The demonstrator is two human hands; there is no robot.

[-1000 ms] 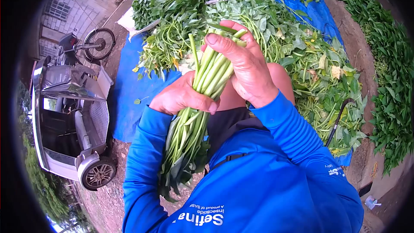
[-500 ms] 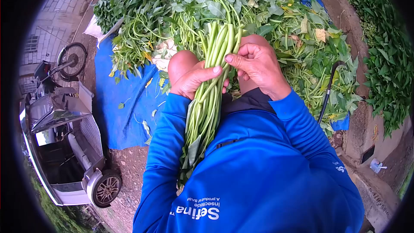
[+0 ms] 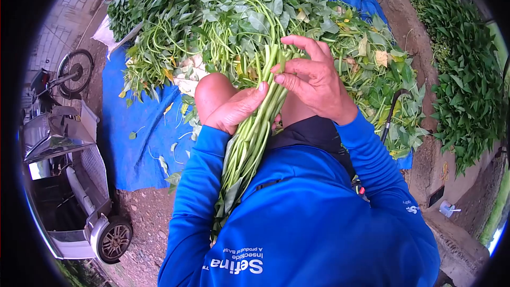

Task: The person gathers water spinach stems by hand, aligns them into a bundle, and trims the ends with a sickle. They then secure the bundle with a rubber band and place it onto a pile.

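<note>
Gripping the bundle of green stems (image 3: 254,133) round its middle, the left hand (image 3: 232,110) is closed tight with the thumb laid across, probably to keep the stalks together while the leafy ends hang down against the blue shirt (image 3: 303,207). Just above it the right hand (image 3: 314,82) has its fingers (image 3: 298,67) half open, tips resting on the cut stem ends, seemingly to level them. Directly behind the fingers a bare knee (image 3: 211,89) crowds the bundle. Beyond lies a heap of cut greens (image 3: 249,13) on a blue tarp (image 3: 141,138), with a dark curved handle (image 3: 391,110) to the right and a small parked vehicle (image 3: 69,180) well off left.
</note>
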